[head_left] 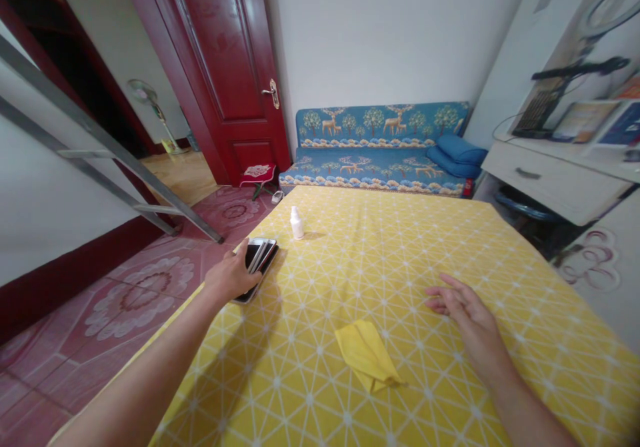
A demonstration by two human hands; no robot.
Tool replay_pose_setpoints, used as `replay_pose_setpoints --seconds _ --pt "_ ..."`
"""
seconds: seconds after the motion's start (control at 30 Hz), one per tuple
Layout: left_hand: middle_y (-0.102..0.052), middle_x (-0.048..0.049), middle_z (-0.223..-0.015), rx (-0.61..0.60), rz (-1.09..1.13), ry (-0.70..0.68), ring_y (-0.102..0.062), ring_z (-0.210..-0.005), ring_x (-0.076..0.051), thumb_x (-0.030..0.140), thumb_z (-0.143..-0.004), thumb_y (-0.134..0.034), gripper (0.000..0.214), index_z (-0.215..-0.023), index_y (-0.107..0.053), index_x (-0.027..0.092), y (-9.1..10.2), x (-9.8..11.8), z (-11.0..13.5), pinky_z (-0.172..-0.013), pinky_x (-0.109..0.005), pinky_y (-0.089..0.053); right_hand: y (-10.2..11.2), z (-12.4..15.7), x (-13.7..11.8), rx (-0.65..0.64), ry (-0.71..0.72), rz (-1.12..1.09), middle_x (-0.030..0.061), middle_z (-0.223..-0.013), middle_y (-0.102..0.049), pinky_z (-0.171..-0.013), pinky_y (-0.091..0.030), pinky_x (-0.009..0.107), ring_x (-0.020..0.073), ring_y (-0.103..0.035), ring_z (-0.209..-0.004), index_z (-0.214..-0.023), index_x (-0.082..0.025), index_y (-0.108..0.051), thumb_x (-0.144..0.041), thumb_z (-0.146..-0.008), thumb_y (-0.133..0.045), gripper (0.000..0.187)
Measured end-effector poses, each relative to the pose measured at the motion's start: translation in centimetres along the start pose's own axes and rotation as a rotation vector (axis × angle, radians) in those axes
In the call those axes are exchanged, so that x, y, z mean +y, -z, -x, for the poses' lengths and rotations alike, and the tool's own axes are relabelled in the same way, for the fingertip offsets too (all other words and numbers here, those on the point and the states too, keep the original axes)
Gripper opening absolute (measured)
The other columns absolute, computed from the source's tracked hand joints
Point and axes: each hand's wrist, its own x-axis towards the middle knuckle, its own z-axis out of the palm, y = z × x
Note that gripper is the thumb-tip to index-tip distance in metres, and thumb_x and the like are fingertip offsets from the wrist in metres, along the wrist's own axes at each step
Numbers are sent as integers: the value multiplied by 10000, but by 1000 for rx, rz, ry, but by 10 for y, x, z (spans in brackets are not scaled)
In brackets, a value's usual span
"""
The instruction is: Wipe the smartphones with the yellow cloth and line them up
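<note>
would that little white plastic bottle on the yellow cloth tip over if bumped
The white plastic bottle stands tall and narrow on a small base, so it probably tips easily. It looks light, though the fill is hidden. Once down, its round body would likely roll across the yellow tablecloth.

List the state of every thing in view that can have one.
left hand, fingers resting on the phones
right hand, open and empty
stack of phones, lying flat on the tablecloth
paper plane, folded, lying on the tablecloth
white bottle, upright on the tablecloth
door, standing open
drawer, shut
metal ladder, leaning at a slant
</note>
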Motion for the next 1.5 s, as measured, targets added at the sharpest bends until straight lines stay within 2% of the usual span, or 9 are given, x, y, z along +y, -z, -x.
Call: replay_pose_setpoints --seconds 0.07,0.13,0.4,0.6,0.77,0.83,1.03,1.23,1.5 --pt "-498 -216 -1330 1 -24 2 -606 -1066 -385 634 -680 -556 1064 -1512 -21 245 -3 -1 1 -794 -434 -465 0 0 0 4 -3 5 69 -998 -695 -750 -541 313 186 -666 -805 -1228 -236 -533 -544 -823 -598 513" --pt "-498 -223 -1311 0 -48 0 -611 -1052 -384 611 -653 -600 1111 -1512 6 250 -4 -1 3 -782 -424 -469 0 0 0 4 -3 10 71 -993 -697 -751 -541 318 190 -667 -805 -1230 -232 -532 -551 -821 -595 522" --pt "-550 -194 -1249 -19 -53 -28 -627 -1031 -341 454 -631 -653 1094 -1512 -35 258 -1 -4 -4 -778 -364 -469 1 -2 3 -9 -14 16 79 -1019 -695 -770 -535 328 198 -664 -830 -1229 -227 -530 -555 -807 -608 540" --pt "-608 -216 -1174 -28 -61 15 -620 -1030 -359 534 -635 -649 1131 -1513 -14 213 -1 -7 -12 -769 -375 -462 1 0 -1 -12 -18 48 77 -1020 -689 -790 -533 334 197 -660 -834 -1214 -225 -543 -564 -807 -600 533" --pt "-651 -157 -1148 -43 -51 -111 -643 -980 -319 480 -628 -663 1086 -1509 -76 237 1 -16 -19 -751 -340 -453 1 0 -3 -34 -40 91 77 -1015 -688 -814 -531 328 200 -655 -855 -1168 -217 -580 -567 -801 -596 508" --pt "-657 -140 -1143 -31 -23 -121 -645 -982 -307 478 -621 -665 1062 -1501 -114 256 1 -20 -20 -745 -328 -453 1 0 -3 -43 -46 107 76 -1009 -689 -825 -529 331 201 -656 -858 -1151 -217 -592 -571 -799 -593 498" --pt "-667 -155 -1128 7 7 21 -644 -998 -324 491 -638 -622 989 -1480 -177 223 2 -9 -15 -729 -345 -459 1 0 -2 -33 -66 112 73 -995 -693 -831 -533 346 211 -661 -857 -1123 -223 -608 -581 -785 -596 493" --pt "-650 -190 -1148 1 -31 131 -634 -1006 -370 535 -646 -593 1018 -1488 -129 201 3 5 -13 -740 -400 -468 2 -1 0 -38 -97 121 76 -1020 -700 -833 -530 358 227 -669 -882 -1082 -227 -628 -574 -765 -614 470" --pt "-653 -151 -1137 -10 -85 -97 -647 -977 -315 479 -653 -611 1025 -1506 -96 235 2 -14 -8 -722 -338 -460 1 1 -3 -52 -93 124 80 -1006 -711 -831 -531 375 244 -678 -885 -1022 -221 -659 -567 -743 -633 445"
